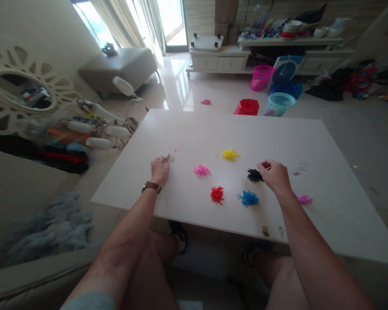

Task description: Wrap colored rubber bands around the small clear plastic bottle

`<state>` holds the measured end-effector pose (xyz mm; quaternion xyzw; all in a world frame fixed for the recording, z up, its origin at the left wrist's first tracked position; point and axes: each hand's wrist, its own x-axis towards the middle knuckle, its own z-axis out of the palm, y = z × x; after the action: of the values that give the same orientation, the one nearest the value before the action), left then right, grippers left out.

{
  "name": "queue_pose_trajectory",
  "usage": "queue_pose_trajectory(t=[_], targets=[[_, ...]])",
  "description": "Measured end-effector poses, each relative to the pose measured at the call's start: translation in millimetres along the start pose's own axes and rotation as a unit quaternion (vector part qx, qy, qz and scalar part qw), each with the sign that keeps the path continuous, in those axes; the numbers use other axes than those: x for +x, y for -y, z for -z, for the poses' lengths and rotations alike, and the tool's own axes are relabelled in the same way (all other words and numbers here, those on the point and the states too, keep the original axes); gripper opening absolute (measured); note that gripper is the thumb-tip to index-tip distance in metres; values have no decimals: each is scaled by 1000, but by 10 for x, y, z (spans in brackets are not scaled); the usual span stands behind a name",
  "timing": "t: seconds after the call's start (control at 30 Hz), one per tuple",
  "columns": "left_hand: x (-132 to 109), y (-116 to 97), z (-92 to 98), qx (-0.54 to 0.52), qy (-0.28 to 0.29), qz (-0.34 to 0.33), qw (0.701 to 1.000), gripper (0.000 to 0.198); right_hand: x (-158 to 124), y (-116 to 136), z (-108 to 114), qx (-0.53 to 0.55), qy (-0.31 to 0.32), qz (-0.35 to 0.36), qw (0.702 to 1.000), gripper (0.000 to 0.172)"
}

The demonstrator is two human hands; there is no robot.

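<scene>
Small piles of coloured loops that look like rubber bands lie on the white table [194, 129]. My left hand [160, 169] is at the left, its fingertips drawn together on a small mixed-colour pile [169, 158]; what they grip is hidden. My right hand [274, 174] pinches at the right edge of the black pile [254, 175], and I cannot make out what is in its fingers. Between the hands lie the pink pile [201, 171], the yellow pile [230, 154], the red pile [217, 195] and the blue pile [249, 198]. A purple-pink pile [304, 199] is partly behind my right forearm.
A clear plastic piece [300, 168] lies right of my right hand. Two small stickers or tags [265, 231] are by the near edge. Beyond the table stand a red stool or bucket [247, 106] and a light-blue basket [280, 104]. A white lamp [118, 131] is at the left.
</scene>
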<state>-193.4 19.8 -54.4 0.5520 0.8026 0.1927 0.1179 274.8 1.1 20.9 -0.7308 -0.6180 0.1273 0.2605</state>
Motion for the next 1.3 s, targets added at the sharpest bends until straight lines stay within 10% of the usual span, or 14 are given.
queue_pose_trajectory(t=[0.43,0.63,0.83,1.3], targets=[[35,43,-11,-52,-13,51,997,8,-19,45,-31,37,31,-7,999,25],[24,-1,32,-161,-49,86,982,28,-29,48,-42,40,40,-4,998,26],[81,-242,173,-488,7,205,849,12,-34,97,-20,50,48,-11,998,24],[-542,-1494,17,-623,369,128,678,6,-285,709,-278,279,124,102,947,25]])
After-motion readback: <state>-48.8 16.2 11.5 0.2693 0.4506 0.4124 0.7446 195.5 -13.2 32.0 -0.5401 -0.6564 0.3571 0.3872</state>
